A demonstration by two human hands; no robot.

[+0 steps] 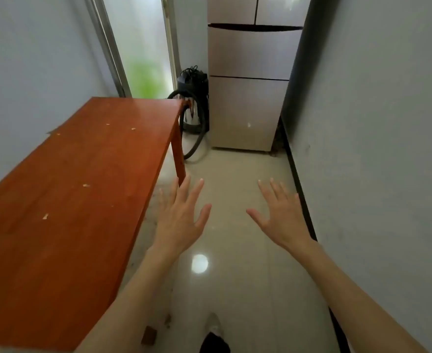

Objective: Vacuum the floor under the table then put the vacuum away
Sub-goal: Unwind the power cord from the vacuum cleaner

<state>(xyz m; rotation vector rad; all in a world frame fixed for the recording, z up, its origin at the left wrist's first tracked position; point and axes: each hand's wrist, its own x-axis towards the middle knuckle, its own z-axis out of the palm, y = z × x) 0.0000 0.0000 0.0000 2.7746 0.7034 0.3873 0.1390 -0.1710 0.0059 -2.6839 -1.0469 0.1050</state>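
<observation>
Glossy tile floor (237, 189) under flat-spread left hand (178, 221) and right hand (281, 217), both holding nothing.

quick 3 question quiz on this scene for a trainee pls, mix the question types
1. True or false: the left hand grips the vacuum.
2. Where does the vacuum stand? A) on the table B) on the floor between the table's far end and the fridge C) beside the person's shoe
3. Fill in: the right hand has its fingers ____.

Key: 1 false, both hands are spread and hold nothing. 2 B. 3 spread.
</observation>
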